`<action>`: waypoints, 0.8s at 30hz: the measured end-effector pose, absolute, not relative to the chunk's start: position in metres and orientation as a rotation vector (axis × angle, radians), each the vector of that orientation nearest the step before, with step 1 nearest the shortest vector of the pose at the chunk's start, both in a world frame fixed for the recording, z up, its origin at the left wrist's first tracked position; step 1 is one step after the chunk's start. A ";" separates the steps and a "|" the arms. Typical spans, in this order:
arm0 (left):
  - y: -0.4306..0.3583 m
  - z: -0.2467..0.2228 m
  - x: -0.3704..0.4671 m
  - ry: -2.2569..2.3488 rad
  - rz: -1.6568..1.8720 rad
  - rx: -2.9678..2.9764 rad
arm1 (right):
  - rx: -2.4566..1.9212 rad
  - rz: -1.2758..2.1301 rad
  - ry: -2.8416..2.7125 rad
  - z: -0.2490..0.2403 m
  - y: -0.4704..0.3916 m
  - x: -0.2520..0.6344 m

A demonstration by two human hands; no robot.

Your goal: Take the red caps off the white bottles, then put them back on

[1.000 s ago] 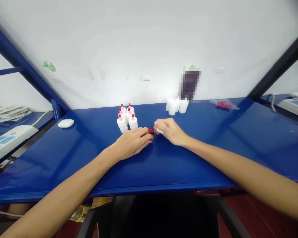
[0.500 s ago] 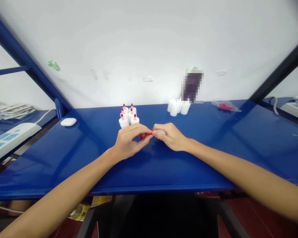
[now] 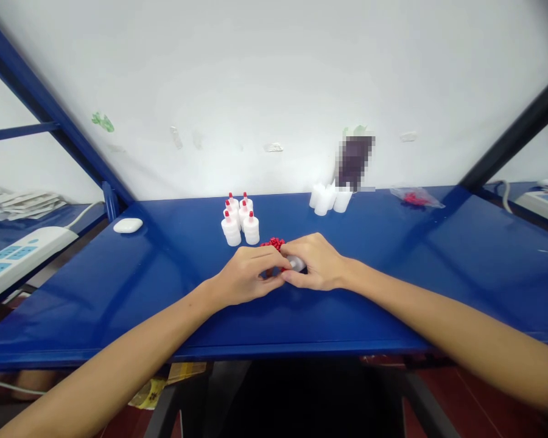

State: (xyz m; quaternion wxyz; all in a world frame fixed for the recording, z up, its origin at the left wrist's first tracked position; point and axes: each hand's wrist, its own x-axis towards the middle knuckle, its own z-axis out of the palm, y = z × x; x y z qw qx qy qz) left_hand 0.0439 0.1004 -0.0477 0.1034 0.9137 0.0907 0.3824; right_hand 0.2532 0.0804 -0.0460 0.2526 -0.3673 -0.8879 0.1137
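Note:
Over the middle of the blue table, my right hand is closed around a small, pale, translucent nozzle cap, partly hidden by my fingers. Its narrow end points toward my left hand. The thumb and fingertips of that hand pinch together at this end, with a bit of red cap showing between them. Just behind my left fingers lies a pile of small red caps, partly covered by the hand. Farther back at the left stand several white bottles with red-tipped nozzles.
Several plain white bottles stand near the wall at the back right. Beyond them lies a clear plastic bag with red pieces. A white rounded case rests at the left. Blue frame posts bound the table.
Both hands have moved slightly toward me and a little right, off the red pile, which shows more now. The nozzle cap in my right hand has turned into clearer view.

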 end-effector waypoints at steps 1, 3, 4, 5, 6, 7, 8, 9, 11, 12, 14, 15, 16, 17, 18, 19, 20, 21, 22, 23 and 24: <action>0.100 -0.048 0.044 0.263 1.150 2.694 | -1.006 0.331 -2.402 -0.046 0.080 0.252; 0.100 -0.048 0.044 0.282 1.202 2.672 | -1.004 0.396 -2.354 -0.046 0.079 0.250; 0.099 -0.048 0.044 0.296 1.206 2.658 | -0.991 0.426 -2.333 -0.046 0.078 0.249; 0.099 -0.047 0.044 0.305 1.188 2.649 | -0.975 0.451 -2.321 -0.047 0.078 0.248; 0.098 -0.047 0.045 0.307 1.156 2.642 | -0.962 0.465 -2.319 -0.047 0.078 0.248; 0.098 -0.047 0.045 0.304 1.121 2.640 | -0.953 0.471 -2.322 -0.048 0.078 0.247; 0.097 -0.047 0.045 0.298 1.089 2.639 | -0.947 0.474 -2.329 -0.049 0.079 0.247; 0.097 -0.048 0.045 0.290 1.068 2.639 | -0.944 0.477 -2.334 -0.049 0.079 0.247; 0.097 -0.049 0.045 0.289 1.055 2.644 | -0.941 0.497 -2.335 -0.049 0.081 0.247; 0.098 -0.050 0.045 0.297 1.057 2.652 | -0.935 0.513 -2.335 -0.048 0.082 0.248; 0.102 -0.050 0.044 0.297 1.099 2.704 | -0.918 0.542 -2.342 -0.045 0.084 0.249; 0.105 -0.049 0.042 0.282 1.150 2.754 | -0.906 0.554 -2.344 -0.044 0.084 0.250; 0.108 -0.047 0.040 0.262 1.212 2.816 | -0.893 0.565 -2.342 -0.043 0.085 0.251; 0.112 -0.044 0.036 0.243 1.279 2.887 | -0.888 0.573 -2.332 -0.042 0.086 0.252; 0.115 -0.040 0.031 0.239 1.334 2.960 | -0.898 0.572 -2.314 -0.042 0.086 0.254; 0.118 -0.035 0.025 0.261 1.368 3.028 | -0.924 0.561 -2.292 -0.042 0.087 0.255; 0.121 -0.028 0.018 0.319 1.355 3.089 | -0.960 0.543 -2.267 -0.043 0.088 0.256; 0.124 -0.022 0.012 0.406 1.293 3.138 | -0.999 0.521 -2.244 -0.044 0.089 0.258; 0.125 -0.015 0.005 0.515 1.180 3.170 | -1.033 0.498 -2.223 -0.045 0.090 0.259; 0.127 -0.009 -0.002 0.631 1.038 3.176 | -1.056 0.482 -2.207 -0.045 0.092 0.260; 0.128 -0.003 -0.008 0.740 0.882 3.158 | -1.070 0.473 -2.195 -0.046 0.093 0.260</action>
